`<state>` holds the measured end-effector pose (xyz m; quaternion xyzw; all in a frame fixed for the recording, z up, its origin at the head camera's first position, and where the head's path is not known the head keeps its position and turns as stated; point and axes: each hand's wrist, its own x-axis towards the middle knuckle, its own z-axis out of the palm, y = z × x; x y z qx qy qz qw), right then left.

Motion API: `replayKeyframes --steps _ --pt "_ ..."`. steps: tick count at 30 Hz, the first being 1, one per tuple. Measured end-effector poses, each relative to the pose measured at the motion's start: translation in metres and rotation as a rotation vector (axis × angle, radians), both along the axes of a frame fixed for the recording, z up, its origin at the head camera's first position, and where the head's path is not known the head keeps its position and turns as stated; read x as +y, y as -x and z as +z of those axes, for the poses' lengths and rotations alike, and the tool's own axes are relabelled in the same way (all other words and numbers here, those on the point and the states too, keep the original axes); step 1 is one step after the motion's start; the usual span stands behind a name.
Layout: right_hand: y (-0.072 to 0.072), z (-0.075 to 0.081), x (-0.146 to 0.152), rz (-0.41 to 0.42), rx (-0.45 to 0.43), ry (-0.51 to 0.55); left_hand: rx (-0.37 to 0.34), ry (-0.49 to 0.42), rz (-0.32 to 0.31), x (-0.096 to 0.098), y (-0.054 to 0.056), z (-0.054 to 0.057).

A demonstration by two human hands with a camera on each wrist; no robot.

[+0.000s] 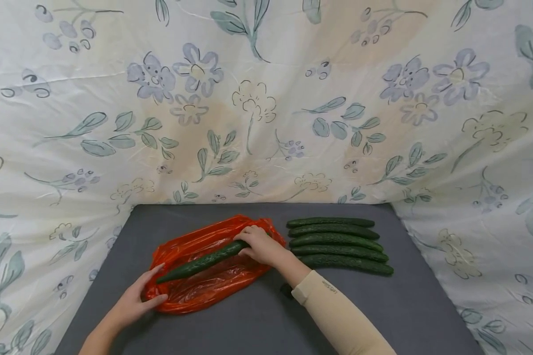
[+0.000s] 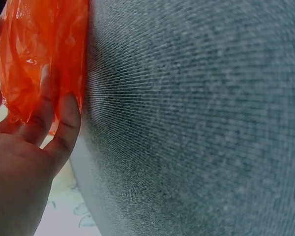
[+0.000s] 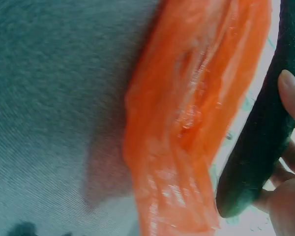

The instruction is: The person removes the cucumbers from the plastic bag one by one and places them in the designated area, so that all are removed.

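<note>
A dark green cucumber (image 1: pixel 204 263) slants over a red plastic bag (image 1: pixel 213 296), one end toward each hand. My right hand (image 1: pixel 259 244) grips its upper right end from above. The right wrist view shows the thumb and fingers around the cucumber (image 3: pixel 258 142), with the rounded end sticking out past them, beside the bag (image 3: pixel 187 123). At the bag's left end, my left hand (image 1: pixel 135 298) holds the plastic, thumb and fingers spread to either side of the cucumber's tip. In the left wrist view its fingers (image 2: pixel 66 125) lie against the crumpled bag (image 2: pixel 27 44).
Several more cucumbers (image 1: pixel 337 240) lie side by side to the right of the bag. A small black object (image 1: pixel 286 291) shows beside the right cuff. Everything rests on a grey tabletop (image 1: pixel 230 333), with a flowered cloth (image 1: pixel 257 148) behind and at both sides.
</note>
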<state>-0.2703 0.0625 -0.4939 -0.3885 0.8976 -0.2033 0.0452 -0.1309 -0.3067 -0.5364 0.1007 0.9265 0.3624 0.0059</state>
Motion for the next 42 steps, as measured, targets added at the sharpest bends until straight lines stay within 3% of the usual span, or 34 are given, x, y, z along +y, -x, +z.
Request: replayKeyframes --steps 9,18,24,35,42 --pt "-0.006 0.021 0.011 0.033 0.105 0.105 -0.026 -0.02 -0.005 -0.001 0.001 0.0" --pt "-0.006 0.034 0.043 -0.022 0.029 0.183 -0.055 0.008 0.008 -0.001 0.002 0.003" --pt "-0.004 0.041 0.073 -0.08 0.052 0.255 -0.071 0.019 0.021 -0.001 0.003 0.003" --pt "-0.018 0.04 0.125 -0.18 0.081 0.256 -0.065 0.003 0.017 0.0 0.002 0.005" --pt "-0.029 0.03 0.163 -0.227 0.074 0.271 -0.075 0.007 0.023 0.0 0.004 0.005"
